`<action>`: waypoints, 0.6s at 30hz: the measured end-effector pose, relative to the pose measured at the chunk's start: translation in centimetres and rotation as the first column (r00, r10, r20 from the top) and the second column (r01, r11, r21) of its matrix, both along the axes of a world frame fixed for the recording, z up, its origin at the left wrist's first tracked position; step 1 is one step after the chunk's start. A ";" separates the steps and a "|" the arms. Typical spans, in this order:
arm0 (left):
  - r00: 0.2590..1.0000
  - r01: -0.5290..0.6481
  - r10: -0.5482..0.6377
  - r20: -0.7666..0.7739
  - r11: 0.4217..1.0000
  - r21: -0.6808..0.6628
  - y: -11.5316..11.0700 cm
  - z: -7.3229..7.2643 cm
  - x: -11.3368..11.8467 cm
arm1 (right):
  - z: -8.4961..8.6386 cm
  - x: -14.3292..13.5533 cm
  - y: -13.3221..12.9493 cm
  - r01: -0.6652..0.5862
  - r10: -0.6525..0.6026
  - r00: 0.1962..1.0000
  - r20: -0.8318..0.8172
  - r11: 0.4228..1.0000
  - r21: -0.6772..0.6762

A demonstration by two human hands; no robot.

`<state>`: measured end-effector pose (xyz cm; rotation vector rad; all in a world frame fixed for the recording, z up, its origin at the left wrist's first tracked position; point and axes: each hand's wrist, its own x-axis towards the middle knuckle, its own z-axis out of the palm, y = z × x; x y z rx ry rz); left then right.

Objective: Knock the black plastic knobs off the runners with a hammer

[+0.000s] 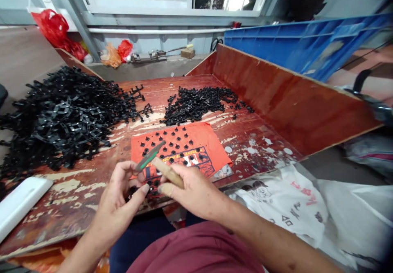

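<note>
My right hand [193, 189] is closed round the wooden handle [168, 172] of a bladed tool. Its flat grey-and-green blade [151, 157] lies crosswise at the handle's far end, close above my left fingers. My left hand [127, 187] is curled, thumb and fingers closed on a small black plastic part [150, 184], partly hidden by the fingers. Beneath and beyond both hands lies an orange printed bag [211, 142]. Several small round black pieces [165, 149] with upright stems stand on it, spaced apart.
A large heap of linked black plastic parts [67, 113] covers the table's left. A smaller pile of black pieces [199, 103] lies beyond the bag. A wooden board [276, 97] walls the right side, with a blue crate [276, 46] behind. A white box-like object [23, 203] sits front left.
</note>
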<state>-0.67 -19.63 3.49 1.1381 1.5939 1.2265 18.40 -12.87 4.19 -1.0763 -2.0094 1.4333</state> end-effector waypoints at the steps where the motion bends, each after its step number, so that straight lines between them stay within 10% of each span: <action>1: 1.000 0.001 -0.001 0.023 1.000 -0.008 0.0 -0.1 0.3 | -0.3 -0.3 -0.4 -0.014 0.011 0.999 -0.038 0.997 -0.073; 5: 0.965 -0.156 0.178 0.194 0.980 -0.125 -0.5 -1.2 0.8 | -1.4 -1.0 -2.2 0.068 -0.101 0.981 -0.166 0.979 -0.192; 12: 0.732 -0.170 0.361 0.577 0.918 -0.358 -2.6 -2.1 2.8 | -2.2 -1.1 -4.6 0.086 -0.046 0.973 -0.228 0.982 0.170; 18: 0.701 -0.115 0.355 0.619 0.912 -0.393 -3.0 -0.8 3.0 | -2.9 -0.6 -5.0 0.057 0.021 0.965 -0.262 0.956 0.289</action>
